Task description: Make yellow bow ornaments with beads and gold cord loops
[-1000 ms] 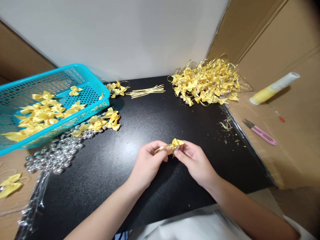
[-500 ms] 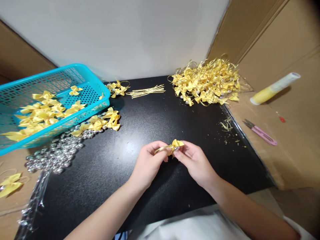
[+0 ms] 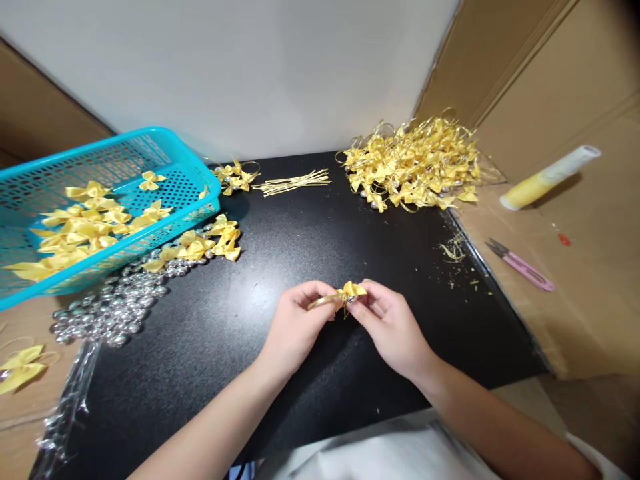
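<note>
While most of what I see from out here lies just as it did, the yellow bow [image 3: 353, 289] between the fingertips has dipped and flattened slightly. I read that as a fine adjustment at the knot, with the piece not ready to be let go. The left hand [image 3: 295, 327] is closed on the gold cord loop [image 3: 320, 302], which sticks out on its side of the bow. The right hand [image 3: 395, 327] pinches the bow's other side, its thumb by a silver bead [image 3: 351, 299]; whether it grips bead or ribbon harder, I cannot tell. So the bow hangs between both hands, just above the black table [image 3: 320, 233].

Beyond the grip lie loose gold cords [image 3: 295, 182], with a heap of corded bows [image 3: 415, 163] farther off to its right. Left of the grip I have scattered silver beads [image 3: 115, 310] beside the blue basket [image 3: 196, 158], which holds more bows. Well to the right, pink-handled snips [image 3: 525, 270] rest with neither hand on them.
</note>
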`<action>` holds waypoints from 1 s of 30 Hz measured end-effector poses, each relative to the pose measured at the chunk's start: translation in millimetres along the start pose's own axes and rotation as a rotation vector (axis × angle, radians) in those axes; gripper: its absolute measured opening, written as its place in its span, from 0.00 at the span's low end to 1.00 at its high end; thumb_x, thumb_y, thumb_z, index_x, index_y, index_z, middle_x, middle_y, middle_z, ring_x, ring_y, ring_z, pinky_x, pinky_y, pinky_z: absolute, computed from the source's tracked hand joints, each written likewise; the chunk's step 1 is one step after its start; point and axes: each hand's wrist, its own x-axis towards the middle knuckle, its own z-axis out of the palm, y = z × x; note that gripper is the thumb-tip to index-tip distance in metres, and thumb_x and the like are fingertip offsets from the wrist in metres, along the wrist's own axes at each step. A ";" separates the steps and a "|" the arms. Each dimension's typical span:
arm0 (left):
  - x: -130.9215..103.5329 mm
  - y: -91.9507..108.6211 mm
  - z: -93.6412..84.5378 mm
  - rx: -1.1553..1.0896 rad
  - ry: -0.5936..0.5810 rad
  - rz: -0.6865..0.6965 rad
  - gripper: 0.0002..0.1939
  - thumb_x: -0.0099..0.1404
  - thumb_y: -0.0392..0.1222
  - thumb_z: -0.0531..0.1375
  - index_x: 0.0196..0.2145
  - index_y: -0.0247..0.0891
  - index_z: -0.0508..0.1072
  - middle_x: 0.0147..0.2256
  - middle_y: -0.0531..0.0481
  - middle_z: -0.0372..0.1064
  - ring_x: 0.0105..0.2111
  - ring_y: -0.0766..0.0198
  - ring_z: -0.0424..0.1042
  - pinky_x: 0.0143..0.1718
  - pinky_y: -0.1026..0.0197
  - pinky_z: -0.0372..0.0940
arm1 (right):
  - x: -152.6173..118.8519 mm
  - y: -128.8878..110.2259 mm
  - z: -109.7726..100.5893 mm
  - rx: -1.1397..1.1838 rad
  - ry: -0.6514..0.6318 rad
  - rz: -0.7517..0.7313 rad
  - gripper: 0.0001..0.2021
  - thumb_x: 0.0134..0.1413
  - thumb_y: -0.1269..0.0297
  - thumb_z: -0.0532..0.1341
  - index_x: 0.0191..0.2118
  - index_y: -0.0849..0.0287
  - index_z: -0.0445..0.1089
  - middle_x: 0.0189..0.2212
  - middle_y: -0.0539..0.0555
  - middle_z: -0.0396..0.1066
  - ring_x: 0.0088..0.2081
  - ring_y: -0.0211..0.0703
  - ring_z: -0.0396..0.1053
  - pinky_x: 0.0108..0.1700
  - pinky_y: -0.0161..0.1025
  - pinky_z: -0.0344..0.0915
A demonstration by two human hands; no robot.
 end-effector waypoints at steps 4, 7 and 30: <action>-0.2 -2.4 -0.2 -0.010 -0.003 -0.007 0.09 0.51 0.42 0.62 0.18 0.37 0.69 0.17 0.56 0.62 0.22 0.68 0.59 0.28 0.65 0.55 | 0.5 -0.1 0.3 0.032 -0.005 0.012 0.09 0.54 0.58 0.64 0.30 0.58 0.68 0.27 0.49 0.66 0.32 0.38 0.65 0.36 0.36 0.63; -0.1 -3.7 -0.8 -0.018 -0.006 -0.014 0.10 0.52 0.42 0.62 0.18 0.37 0.68 0.17 0.57 0.61 0.22 0.68 0.58 0.28 0.65 0.54 | 0.6 0.3 0.4 0.047 -0.009 0.024 0.08 0.55 0.59 0.63 0.30 0.58 0.68 0.27 0.49 0.67 0.32 0.38 0.66 0.37 0.35 0.64; -1.3 -2.4 1.4 -0.005 -0.008 -0.031 0.09 0.52 0.43 0.61 0.19 0.37 0.68 0.17 0.56 0.61 0.22 0.68 0.58 0.28 0.64 0.54 | 0.3 1.7 1.1 0.103 0.000 0.078 0.06 0.52 0.62 0.65 0.32 0.58 0.69 0.29 0.50 0.70 0.34 0.39 0.68 0.40 0.36 0.65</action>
